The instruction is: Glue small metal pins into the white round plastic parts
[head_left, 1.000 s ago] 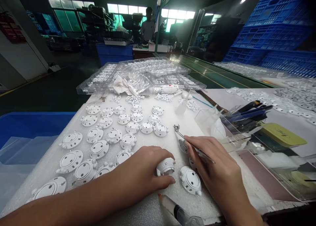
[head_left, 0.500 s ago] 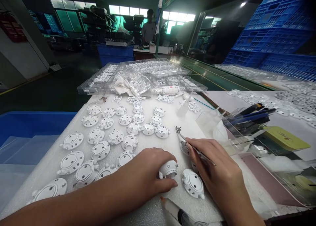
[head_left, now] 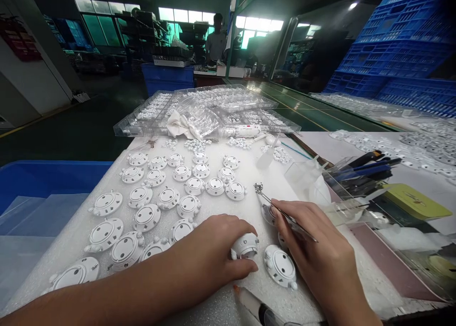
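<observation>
My left hand [head_left: 210,255] grips a small round white plastic part [head_left: 245,246], tilted on its edge on the white foam sheet [head_left: 245,207]. My right hand [head_left: 317,259] pinches thin metal tweezers [head_left: 285,213] whose tips hold a tiny metal piece [head_left: 258,187] above the foam. Another white round part [head_left: 280,266] lies flat between my hands, and one more [head_left: 266,213] sits under my right fingers.
Several white round parts [head_left: 156,198] lie in rows on the foam. Clear trays of small parts [head_left: 213,107] stand behind. A syringe [head_left: 256,307] lies at the near edge, a clear tool holder [head_left: 356,174] at right, a blue bin [head_left: 42,179] at left. A person [head_left: 215,39] stands far back.
Both hands hold almost the same pose; only the view has shifted slightly.
</observation>
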`<state>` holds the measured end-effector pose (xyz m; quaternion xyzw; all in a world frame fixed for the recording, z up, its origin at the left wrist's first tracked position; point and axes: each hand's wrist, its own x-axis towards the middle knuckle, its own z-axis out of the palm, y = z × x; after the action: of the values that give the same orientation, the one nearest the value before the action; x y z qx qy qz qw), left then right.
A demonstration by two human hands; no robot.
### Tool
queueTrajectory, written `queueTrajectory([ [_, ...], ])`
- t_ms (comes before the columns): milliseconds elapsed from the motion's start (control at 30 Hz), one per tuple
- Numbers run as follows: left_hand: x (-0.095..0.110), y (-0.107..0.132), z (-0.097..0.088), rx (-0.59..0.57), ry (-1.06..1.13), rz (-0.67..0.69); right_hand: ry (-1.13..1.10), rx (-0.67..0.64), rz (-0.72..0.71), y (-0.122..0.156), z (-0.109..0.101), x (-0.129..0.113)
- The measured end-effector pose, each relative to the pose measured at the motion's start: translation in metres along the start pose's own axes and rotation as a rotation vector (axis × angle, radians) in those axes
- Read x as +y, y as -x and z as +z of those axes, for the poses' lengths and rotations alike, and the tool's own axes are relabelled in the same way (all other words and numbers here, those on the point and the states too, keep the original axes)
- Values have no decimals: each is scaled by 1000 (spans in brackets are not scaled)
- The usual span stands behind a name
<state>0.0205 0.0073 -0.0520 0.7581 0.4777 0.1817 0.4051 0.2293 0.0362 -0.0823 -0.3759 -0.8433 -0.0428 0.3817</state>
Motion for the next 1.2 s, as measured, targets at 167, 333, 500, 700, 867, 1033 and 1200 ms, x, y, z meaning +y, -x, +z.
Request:
queueTrajectory([
  [167, -1, -1, 0, 6, -3, 12, -1, -15, -2, -1, 2, 1],
  [333, -1, -2, 0, 7, -6, 20, -11, -14, -7, -1, 1, 0],
  [500, 0, -1, 0, -1, -5, 14, -7, -1, -5, -1, 1, -1],
  [700, -1, 0, 1, 4, 5, 21, -13, -15, 1, 0, 1, -1],
  [867, 1, 0, 0, 1, -2, 26, -9, -14, -5, 0, 2, 0],
  [1033, -1, 0, 1, 14, -15, 54, -14, -18, -4, 1, 3, 2],
  [1200, -3, -2, 2, 13, -3, 38, -9, -27, -6, 2, 2, 2],
])
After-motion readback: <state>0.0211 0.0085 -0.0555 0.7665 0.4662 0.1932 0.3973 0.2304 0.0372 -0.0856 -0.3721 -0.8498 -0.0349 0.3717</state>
